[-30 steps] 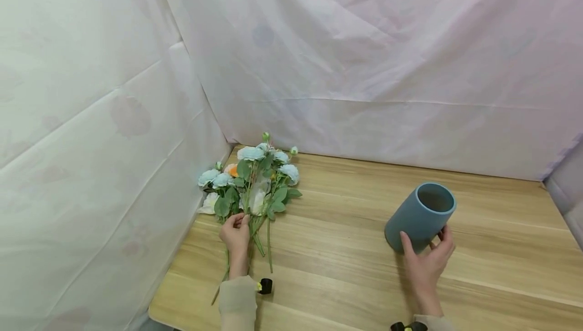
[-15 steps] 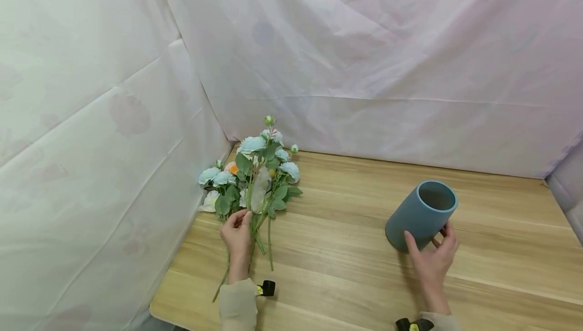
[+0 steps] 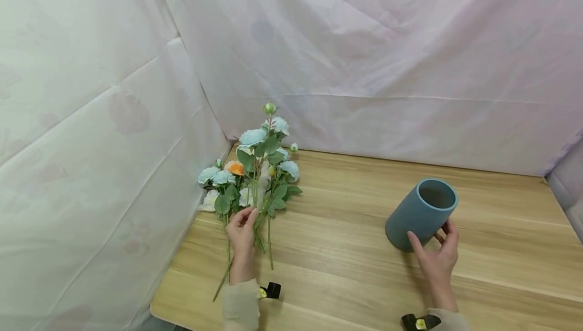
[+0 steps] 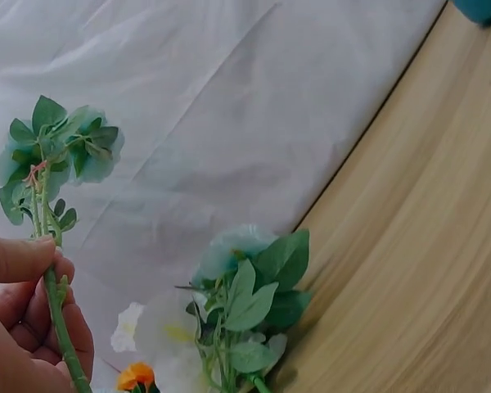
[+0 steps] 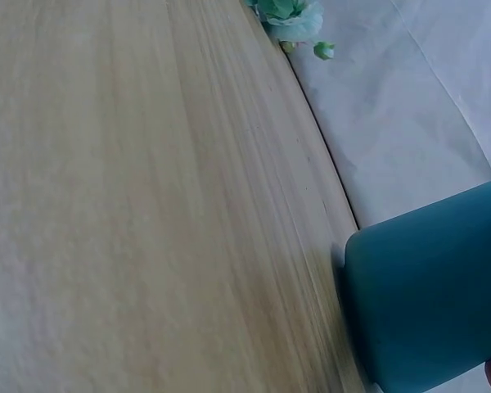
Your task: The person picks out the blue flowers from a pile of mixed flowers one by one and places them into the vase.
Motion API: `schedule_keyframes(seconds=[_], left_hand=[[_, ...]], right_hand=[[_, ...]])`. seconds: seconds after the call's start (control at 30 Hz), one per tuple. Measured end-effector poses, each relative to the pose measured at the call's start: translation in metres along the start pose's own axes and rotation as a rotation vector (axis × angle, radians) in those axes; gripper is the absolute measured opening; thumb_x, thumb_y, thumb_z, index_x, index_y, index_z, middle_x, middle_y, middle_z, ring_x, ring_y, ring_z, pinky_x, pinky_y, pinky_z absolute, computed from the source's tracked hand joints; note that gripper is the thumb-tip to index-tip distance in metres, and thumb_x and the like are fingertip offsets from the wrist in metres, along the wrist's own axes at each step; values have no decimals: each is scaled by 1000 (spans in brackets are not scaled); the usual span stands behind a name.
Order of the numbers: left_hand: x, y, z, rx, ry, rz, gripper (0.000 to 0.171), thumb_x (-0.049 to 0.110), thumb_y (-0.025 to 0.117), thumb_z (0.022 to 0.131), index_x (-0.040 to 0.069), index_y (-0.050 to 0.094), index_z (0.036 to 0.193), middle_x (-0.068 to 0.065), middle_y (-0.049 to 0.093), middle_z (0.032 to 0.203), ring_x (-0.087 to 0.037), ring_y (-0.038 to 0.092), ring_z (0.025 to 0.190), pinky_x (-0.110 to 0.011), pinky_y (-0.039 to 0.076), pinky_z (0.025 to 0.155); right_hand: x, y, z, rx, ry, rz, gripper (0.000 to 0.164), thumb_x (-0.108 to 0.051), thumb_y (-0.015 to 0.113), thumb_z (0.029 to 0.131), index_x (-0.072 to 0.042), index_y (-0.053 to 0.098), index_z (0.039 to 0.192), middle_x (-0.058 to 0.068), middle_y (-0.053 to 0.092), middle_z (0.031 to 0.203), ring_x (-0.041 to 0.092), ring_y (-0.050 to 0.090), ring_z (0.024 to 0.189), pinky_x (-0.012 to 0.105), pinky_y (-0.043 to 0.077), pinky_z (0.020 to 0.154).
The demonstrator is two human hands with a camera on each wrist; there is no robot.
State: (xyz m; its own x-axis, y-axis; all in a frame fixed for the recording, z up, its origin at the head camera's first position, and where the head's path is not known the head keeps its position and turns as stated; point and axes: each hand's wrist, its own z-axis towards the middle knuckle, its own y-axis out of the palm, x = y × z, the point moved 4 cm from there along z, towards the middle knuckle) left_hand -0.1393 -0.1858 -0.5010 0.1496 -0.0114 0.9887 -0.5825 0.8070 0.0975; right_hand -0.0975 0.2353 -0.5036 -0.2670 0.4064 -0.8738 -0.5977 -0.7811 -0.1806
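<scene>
My left hand (image 3: 241, 230) pinches the green stem of a light-blue artificial flower (image 3: 253, 137) between thumb and fingers. In the left wrist view this flower stem (image 4: 59, 323) runs down through the fingers, its leafy blooms raised above the hand. More flowers lie under and beside it, among them blue blooms (image 3: 223, 177), an orange one (image 3: 236, 168) and white ones. On the right, my right hand (image 3: 438, 259) holds a blue-grey vase (image 3: 418, 219) low on its side, thumb in front and fingers behind. The vase opening is upward. In the right wrist view only a fingertip shows beside the vase (image 5: 434, 286).
The wooden table (image 3: 337, 230) stretches between the flowers and the vase. A pale curtain (image 3: 364, 68) hangs along the back edge, another (image 3: 114, 118) along the left. Loose stems (image 3: 271, 250) point toward the table's front.
The left hand has lifted the blue flower, so its blooms and bud stand higher above the pile and slightly right. The vase stays in the right hand with hardly any shift.
</scene>
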Motion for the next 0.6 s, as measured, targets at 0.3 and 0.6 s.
schedule_keyframes(seconds=[0.3,0.6], left_hand=[[-1,15,-9,-72,-101,-101,18,-4,67,83,-18,64,92,8,63,71,-5,54,67,-17,45,61],[2,30,-20,-115,-162,-170,5,-4,67,82,-7,69,86,6,63,72,-6,57,69,-18,46,65]], right_hand=[[0,1,2,6,-24,-2,83,14,73,65,-3,38,139,-17,40,125,3,41,112,18,36,85],[-3,2,0,11,-31,-21,83,13,74,65,-1,38,138,-18,39,126,1,40,112,18,36,85]])
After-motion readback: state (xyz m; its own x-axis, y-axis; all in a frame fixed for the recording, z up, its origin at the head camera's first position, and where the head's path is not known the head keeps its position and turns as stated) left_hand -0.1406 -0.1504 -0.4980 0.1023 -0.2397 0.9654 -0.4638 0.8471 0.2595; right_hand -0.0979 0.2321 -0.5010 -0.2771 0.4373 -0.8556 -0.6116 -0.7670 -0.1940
